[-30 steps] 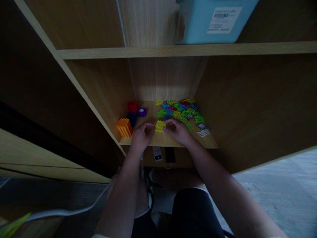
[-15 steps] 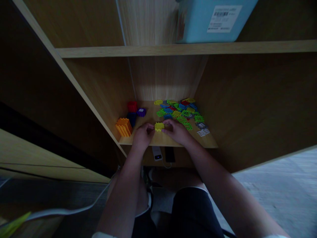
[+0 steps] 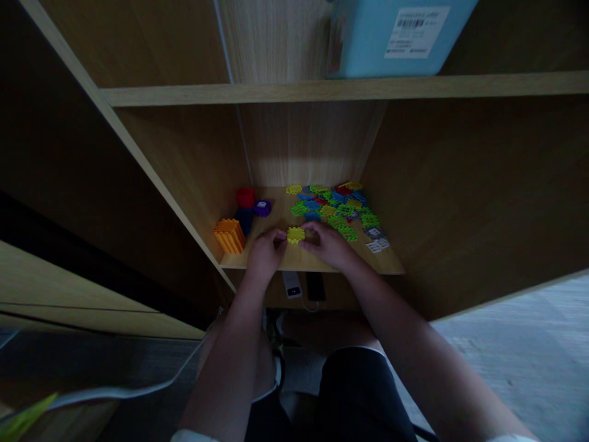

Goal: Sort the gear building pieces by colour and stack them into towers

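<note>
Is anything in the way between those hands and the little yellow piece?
Nothing visible: the yellow notched piece is between the left hand and right hand, both at or near its edges. The pile of colored pieces sits farther back on the shelf.

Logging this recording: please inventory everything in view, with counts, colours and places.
Yellow piece: one, yellow, at middle shelf's front
Loose pieces: many, mixed colours, middle shelf, right
Orange block, red block, navy block, purple block: one each, middle shelf, left
Bin: one, light blue, upper shelf
Label: one, white, on bin
White device, black device: one each, lower shelf
Cable: one, white, lower shelf
Strip: one, pale, lower left
Shorts: one, dark, bottom
Arms: two, bare, foreground
Left hand, right hand: two, bare, at yellow piece
</note>
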